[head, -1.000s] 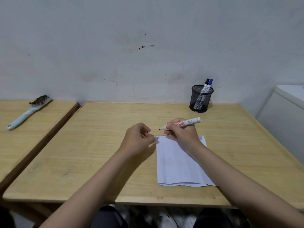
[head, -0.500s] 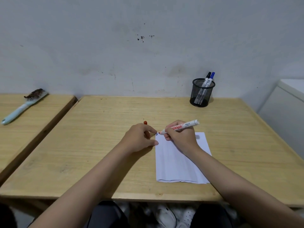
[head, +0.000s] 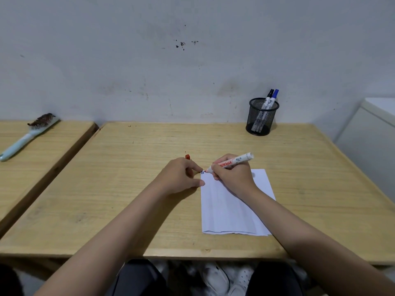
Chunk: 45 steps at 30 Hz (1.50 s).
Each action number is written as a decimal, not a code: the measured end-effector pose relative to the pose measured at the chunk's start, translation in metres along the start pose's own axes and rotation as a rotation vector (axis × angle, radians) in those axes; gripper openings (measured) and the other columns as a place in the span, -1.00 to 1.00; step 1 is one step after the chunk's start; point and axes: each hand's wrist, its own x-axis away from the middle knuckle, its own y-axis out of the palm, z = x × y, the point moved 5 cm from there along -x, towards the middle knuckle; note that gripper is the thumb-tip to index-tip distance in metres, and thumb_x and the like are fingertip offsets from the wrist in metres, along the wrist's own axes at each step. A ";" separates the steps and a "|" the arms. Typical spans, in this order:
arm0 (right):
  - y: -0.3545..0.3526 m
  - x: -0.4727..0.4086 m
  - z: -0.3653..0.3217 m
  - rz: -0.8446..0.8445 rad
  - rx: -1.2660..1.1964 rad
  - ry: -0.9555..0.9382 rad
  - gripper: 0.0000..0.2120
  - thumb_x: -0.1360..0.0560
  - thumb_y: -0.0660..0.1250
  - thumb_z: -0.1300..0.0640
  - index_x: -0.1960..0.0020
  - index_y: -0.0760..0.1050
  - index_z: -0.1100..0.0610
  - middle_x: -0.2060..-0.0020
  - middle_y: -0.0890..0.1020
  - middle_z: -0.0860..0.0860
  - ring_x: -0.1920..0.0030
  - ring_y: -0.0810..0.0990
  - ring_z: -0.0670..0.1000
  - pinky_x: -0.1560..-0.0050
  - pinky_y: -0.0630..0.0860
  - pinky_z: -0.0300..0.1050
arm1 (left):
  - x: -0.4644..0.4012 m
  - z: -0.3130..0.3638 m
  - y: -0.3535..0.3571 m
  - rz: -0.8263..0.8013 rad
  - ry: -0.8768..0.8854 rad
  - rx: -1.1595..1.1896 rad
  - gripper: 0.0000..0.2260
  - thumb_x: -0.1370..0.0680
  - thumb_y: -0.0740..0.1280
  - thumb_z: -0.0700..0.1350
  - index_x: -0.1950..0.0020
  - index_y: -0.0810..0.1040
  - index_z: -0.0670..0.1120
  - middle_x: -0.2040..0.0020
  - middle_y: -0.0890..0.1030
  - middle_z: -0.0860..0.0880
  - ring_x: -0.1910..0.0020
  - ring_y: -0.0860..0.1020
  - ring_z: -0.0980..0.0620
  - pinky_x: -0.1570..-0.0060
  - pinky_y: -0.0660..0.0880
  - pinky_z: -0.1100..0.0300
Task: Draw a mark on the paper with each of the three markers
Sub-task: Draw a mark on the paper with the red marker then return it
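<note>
Pinching the red cap in a curled grip, the left hand rests on the table just left of the paper, thumb touching its left edge. Two short dark marks sit at the paper's top-left corner. Right hand is wrapped around the red marker, tip down at that corner beside the marks, apparently touching the sheet; contact too small to confirm. Long axis runs from the tip at lower left up to the butt at upper right. Probably the third mark, since the black and blue markers stand capped in the mesh cup at back right, nearer the right hand.
</note>
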 end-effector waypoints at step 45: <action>-0.020 0.016 -0.089 -0.010 -0.379 -0.166 -0.87 -0.41 0.36 0.41 0.27 0.54 0.25 0.42 0.60 0.12 0.41 0.58 -0.03 0.25 0.63 -0.15 | 0.002 0.053 -0.033 0.087 0.075 1.087 -0.84 -0.43 0.36 -0.38 0.12 0.64 -0.16 0.24 0.71 -0.01 0.19 0.67 0.08 0.00 0.60 0.25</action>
